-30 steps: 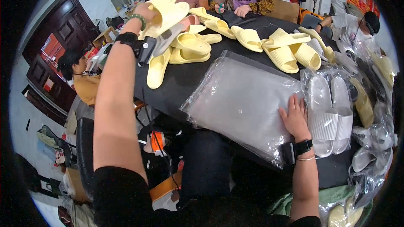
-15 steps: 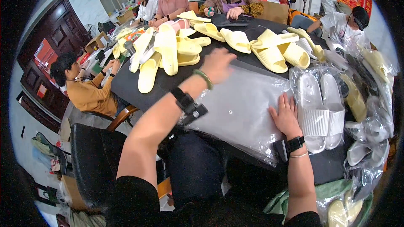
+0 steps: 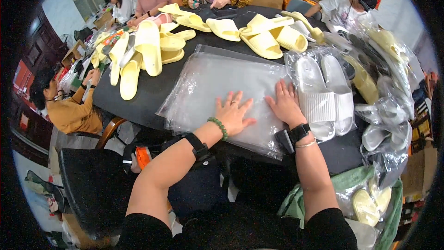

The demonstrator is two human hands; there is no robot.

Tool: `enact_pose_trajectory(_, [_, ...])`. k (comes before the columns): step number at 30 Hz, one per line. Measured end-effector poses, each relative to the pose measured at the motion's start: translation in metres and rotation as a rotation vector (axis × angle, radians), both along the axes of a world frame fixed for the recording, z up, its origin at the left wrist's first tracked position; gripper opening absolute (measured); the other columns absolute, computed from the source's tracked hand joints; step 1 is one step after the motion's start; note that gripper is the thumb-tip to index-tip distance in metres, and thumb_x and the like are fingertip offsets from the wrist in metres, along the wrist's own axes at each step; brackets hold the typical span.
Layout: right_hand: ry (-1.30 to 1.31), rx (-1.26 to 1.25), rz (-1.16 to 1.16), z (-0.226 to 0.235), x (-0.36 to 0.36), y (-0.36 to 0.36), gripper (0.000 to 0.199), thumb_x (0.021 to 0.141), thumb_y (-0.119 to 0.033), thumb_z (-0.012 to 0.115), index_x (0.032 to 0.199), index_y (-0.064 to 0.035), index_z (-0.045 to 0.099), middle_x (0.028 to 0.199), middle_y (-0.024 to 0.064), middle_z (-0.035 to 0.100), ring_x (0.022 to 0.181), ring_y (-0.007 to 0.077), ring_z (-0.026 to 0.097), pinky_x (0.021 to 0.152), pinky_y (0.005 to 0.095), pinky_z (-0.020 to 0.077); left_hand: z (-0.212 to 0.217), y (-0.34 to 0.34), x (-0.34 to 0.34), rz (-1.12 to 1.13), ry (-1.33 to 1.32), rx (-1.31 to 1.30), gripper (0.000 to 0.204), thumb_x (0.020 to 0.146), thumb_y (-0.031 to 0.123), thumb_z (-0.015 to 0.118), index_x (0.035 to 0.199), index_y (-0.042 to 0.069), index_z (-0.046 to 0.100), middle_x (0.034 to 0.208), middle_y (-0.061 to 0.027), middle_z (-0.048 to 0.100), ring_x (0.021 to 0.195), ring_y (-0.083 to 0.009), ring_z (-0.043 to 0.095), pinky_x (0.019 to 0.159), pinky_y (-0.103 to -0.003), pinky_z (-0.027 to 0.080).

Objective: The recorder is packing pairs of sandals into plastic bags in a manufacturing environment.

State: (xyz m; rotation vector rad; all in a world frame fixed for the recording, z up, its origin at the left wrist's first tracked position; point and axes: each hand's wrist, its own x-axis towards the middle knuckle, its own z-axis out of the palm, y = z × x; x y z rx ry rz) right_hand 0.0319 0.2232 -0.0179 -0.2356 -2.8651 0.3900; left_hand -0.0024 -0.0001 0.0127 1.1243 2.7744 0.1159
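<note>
A stack of clear plastic bags (image 3: 199, 78) lies flat on the black table in front of me. My left hand (image 3: 233, 113) rests on the middle of the stack with its fingers spread. Near the stack's right edge, my right hand (image 3: 284, 104) lies flat with fingers apart, close to a bagged pair of white slippers (image 3: 319, 106). Neither hand holds anything. Pale yellow slippers (image 3: 149, 48) are heaped loose beyond the stack's left corner, and more yellow slippers (image 3: 261, 41) lie past its far edge.
Bagged slippers (image 3: 386, 99) pile along the table's right side. A green sack (image 3: 296, 199) holding bagged yellow slippers stands at the lower right. A black chair (image 3: 92, 190) is at my left. Several people sit around the table (image 3: 125, 115).
My left hand has come back toward me from the stack's far side and now lies on it. My right hand stays on the bags. The view has shifted to the right.
</note>
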Motion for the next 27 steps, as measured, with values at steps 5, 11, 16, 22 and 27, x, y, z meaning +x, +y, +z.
enact_pose_trajectory(5, [0.031, 0.026, -0.035, 0.002, 0.01, 0.006, 0.074, 0.092, -0.043, 0.056, 0.144, 0.005, 0.034, 0.151, 0.0239, 0.034, 0.14, 0.0477, 0.025, 0.116, 0.0517, 0.0217, -0.006, 0.005, 0.005, -0.031, 0.011, 0.048, 0.076, 0.091, 0.065, 0.044, 0.152, 0.023, 0.028, 0.16, -0.0196, 0.014, 0.147, -0.0408, 0.011, 0.113, -0.067, 0.011])
enact_pose_trajectory(11, [0.175, -0.055, 0.193, 0.047, 0.024, -0.002, 0.069, 0.088, -0.032, 0.065, 0.142, 0.0018, 0.038, 0.144, 0.0213, 0.044, 0.136, 0.0457, 0.034, 0.111, 0.0495, 0.0323, -0.001, 0.002, 0.014, -0.017, -0.022, -0.002, 0.074, 0.091, 0.065, 0.044, 0.151, 0.022, 0.033, 0.16, -0.0181, 0.017, 0.147, -0.0413, 0.012, 0.112, -0.067, 0.01])
enact_pose_trajectory(16, [0.419, 0.239, 0.186, 0.108, 0.07, 0.027, 0.082, 0.075, -0.031, 0.079, 0.143, -0.0063, 0.039, 0.141, 0.0188, 0.048, 0.137, 0.044, 0.034, 0.109, 0.0519, 0.0352, -0.001, 0.003, 0.009, -0.01, 0.006, 0.004, 0.072, 0.092, 0.064, 0.045, 0.149, 0.02, 0.037, 0.159, -0.0183, 0.018, 0.146, -0.0426, 0.015, 0.11, -0.069, 0.014])
enact_pose_trajectory(22, [-0.198, 0.378, -0.189, 0.119, 0.117, 0.087, 0.105, 0.051, -0.04, 0.09, 0.142, -0.0162, 0.041, 0.139, 0.017, 0.047, 0.135, 0.0407, 0.035, 0.106, 0.0613, 0.0307, 0.007, 0.004, 0.009, -0.052, 0.021, 0.085, 0.07, 0.093, 0.063, 0.044, 0.148, 0.02, 0.038, 0.158, -0.0203, 0.019, 0.145, -0.0433, 0.017, 0.111, -0.069, 0.013])
enact_pose_trajectory(27, [-0.08, 0.332, -0.053, 0.114, 0.114, 0.107, 0.081, 0.054, -0.024, 0.088, 0.124, -0.008, 0.049, 0.118, 0.0149, 0.053, 0.118, 0.0378, 0.047, 0.099, 0.0502, 0.0417, 0.01, -0.003, 0.002, -0.045, 0.039, 0.136, 0.068, 0.092, 0.063, 0.045, 0.144, 0.019, 0.044, 0.157, -0.0212, 0.022, 0.145, -0.0432, 0.018, 0.111, -0.068, 0.014])
